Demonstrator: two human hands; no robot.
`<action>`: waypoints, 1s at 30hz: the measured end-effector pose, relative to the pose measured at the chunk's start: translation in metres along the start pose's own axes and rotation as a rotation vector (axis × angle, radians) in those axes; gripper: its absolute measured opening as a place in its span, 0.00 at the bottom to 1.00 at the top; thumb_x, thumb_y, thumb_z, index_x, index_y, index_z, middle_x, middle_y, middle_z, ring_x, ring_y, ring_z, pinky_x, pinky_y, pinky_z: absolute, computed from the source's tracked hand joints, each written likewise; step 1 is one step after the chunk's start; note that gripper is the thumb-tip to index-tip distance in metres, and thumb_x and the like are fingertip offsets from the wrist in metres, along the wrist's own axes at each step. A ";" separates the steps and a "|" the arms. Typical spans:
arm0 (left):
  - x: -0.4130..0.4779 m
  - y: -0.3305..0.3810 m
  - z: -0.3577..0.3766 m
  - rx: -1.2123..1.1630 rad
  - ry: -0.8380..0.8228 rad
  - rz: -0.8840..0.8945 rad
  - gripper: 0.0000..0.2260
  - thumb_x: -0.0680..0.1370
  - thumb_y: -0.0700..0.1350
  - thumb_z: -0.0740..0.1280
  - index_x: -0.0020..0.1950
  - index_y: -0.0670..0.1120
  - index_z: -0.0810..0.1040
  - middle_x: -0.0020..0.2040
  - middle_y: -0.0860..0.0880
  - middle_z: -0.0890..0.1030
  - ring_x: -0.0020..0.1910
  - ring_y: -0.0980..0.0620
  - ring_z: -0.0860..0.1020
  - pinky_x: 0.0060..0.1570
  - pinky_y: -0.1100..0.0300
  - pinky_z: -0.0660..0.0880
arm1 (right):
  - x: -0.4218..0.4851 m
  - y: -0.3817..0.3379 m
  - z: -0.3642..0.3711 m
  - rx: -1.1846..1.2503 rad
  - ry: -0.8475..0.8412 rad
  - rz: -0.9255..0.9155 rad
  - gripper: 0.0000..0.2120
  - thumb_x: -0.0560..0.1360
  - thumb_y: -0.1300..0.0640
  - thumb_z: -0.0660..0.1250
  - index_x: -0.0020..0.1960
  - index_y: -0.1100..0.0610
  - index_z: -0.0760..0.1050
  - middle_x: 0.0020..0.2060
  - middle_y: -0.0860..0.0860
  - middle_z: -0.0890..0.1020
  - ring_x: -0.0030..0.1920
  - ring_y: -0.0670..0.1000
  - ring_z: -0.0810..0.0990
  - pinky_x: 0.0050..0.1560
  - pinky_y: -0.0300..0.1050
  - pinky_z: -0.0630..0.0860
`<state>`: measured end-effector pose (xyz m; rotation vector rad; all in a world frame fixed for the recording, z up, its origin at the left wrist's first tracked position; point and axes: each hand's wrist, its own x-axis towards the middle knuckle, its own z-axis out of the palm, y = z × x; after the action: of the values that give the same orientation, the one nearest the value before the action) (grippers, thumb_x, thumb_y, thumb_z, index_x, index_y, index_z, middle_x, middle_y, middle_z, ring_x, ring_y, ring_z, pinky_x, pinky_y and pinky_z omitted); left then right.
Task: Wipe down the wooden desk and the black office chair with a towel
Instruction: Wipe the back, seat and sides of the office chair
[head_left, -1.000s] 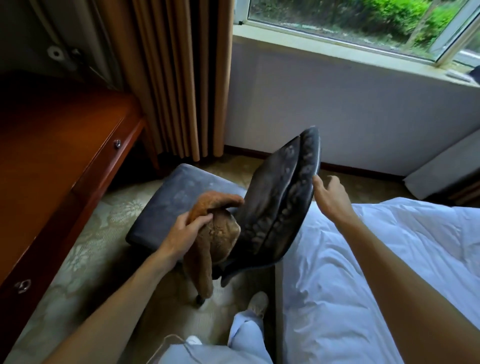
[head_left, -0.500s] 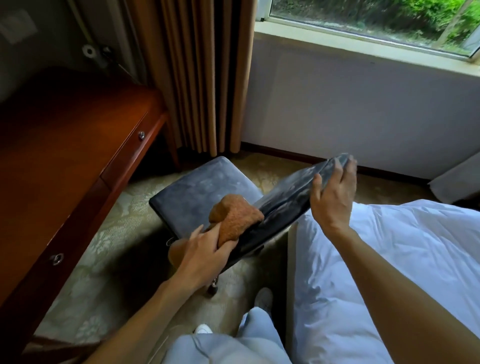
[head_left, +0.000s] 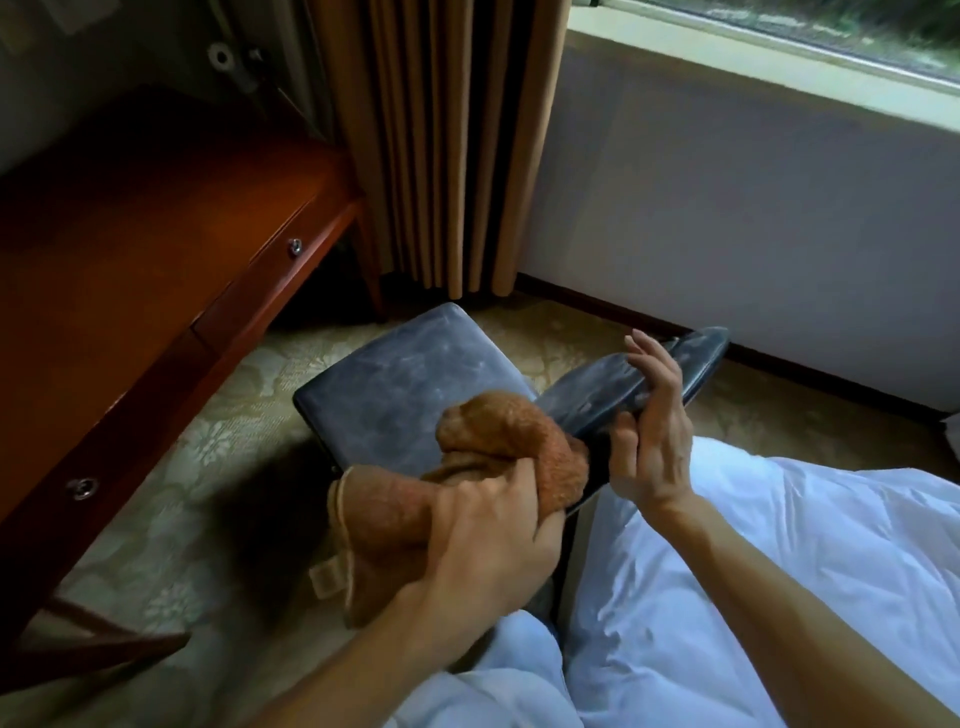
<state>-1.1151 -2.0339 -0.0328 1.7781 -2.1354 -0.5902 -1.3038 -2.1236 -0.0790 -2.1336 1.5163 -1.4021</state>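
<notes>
The black office chair stands in the middle, its worn seat (head_left: 410, 395) facing up and its backrest (head_left: 613, 400) tipped far back toward me. My left hand (head_left: 488, 540) grips a bunched brown towel (head_left: 509, 441) and presses it against the lower part of the backrest. My right hand (head_left: 649, 441) holds the backrest's right edge, thumb underneath and fingers spread over the top. The wooden desk (head_left: 130, 249) runs along the left, with round drawer knobs on its front.
A bed with white bedding (head_left: 779, 545) fills the lower right, close against the chair. Tan curtains (head_left: 441, 145) hang behind the chair. A white wall and window sill (head_left: 753, 67) close off the far side. Patterned carpet (head_left: 208, 441) lies between desk and chair.
The backrest has gone from nearly upright to tipped far back. My right hand shifted from its top edge to its side, and my left hand brought the towel down onto the lower backrest.
</notes>
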 end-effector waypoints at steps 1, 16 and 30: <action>0.017 0.016 0.008 0.006 0.004 -0.012 0.16 0.78 0.60 0.51 0.54 0.53 0.73 0.47 0.49 0.85 0.44 0.45 0.83 0.45 0.53 0.74 | 0.007 0.012 -0.005 0.034 -0.009 -0.019 0.27 0.72 0.57 0.57 0.71 0.61 0.65 0.75 0.60 0.70 0.73 0.47 0.72 0.65 0.37 0.73; 0.198 0.064 0.028 -0.882 0.052 -0.507 0.14 0.74 0.58 0.67 0.47 0.50 0.86 0.43 0.59 0.86 0.46 0.64 0.82 0.53 0.65 0.76 | 0.153 0.156 -0.049 -0.119 -0.324 -0.104 0.24 0.80 0.55 0.57 0.74 0.63 0.66 0.75 0.57 0.70 0.71 0.58 0.74 0.68 0.47 0.72; 0.162 0.113 0.077 -0.767 -0.136 -0.244 0.31 0.74 0.68 0.57 0.68 0.51 0.76 0.61 0.50 0.83 0.64 0.51 0.78 0.69 0.60 0.69 | 0.197 0.190 -0.028 -0.173 -0.391 0.956 0.22 0.84 0.49 0.49 0.66 0.63 0.70 0.65 0.61 0.76 0.58 0.58 0.74 0.57 0.50 0.67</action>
<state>-1.2794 -2.1665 -0.0491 1.5616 -1.4425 -1.3962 -1.4402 -2.3617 -0.0629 -1.2650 2.0712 -0.5043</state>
